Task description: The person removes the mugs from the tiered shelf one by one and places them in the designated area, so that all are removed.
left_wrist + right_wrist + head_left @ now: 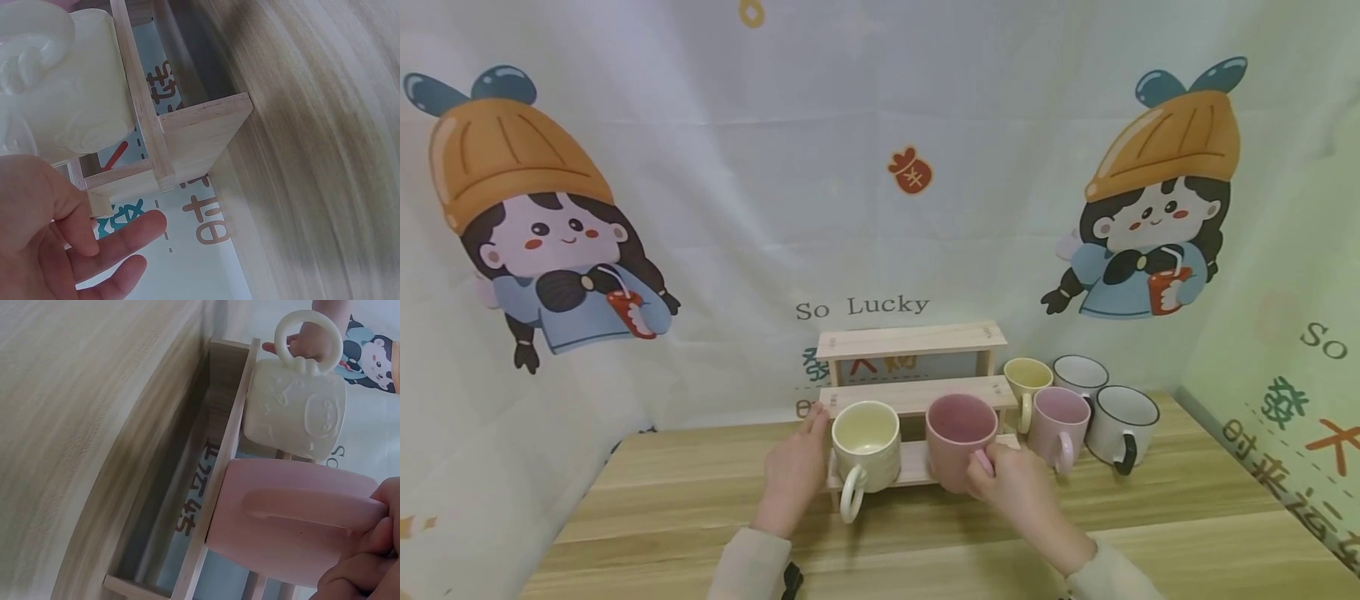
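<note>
A small three-step wooden rack (917,393) carries two mugs side by side on its lowest shelf. On the left stands a cream mug (880,462) with embossed decoration, its handle facing the front. My right hand (1018,492) grips the handle of a larger pink mug (951,458), whose base sits against the bottom board in the right wrist view. Beside the rack's left end is my left hand (796,467), fingers (134,234) extended near the upright and nothing in its grasp.
Right of the rack, a yellow mug (1026,373), a smaller pink mug (1052,425) and two white mugs with dark rims (1138,429) stand close together. A printed curtain (737,208) hangs behind the wooden table (685,500).
</note>
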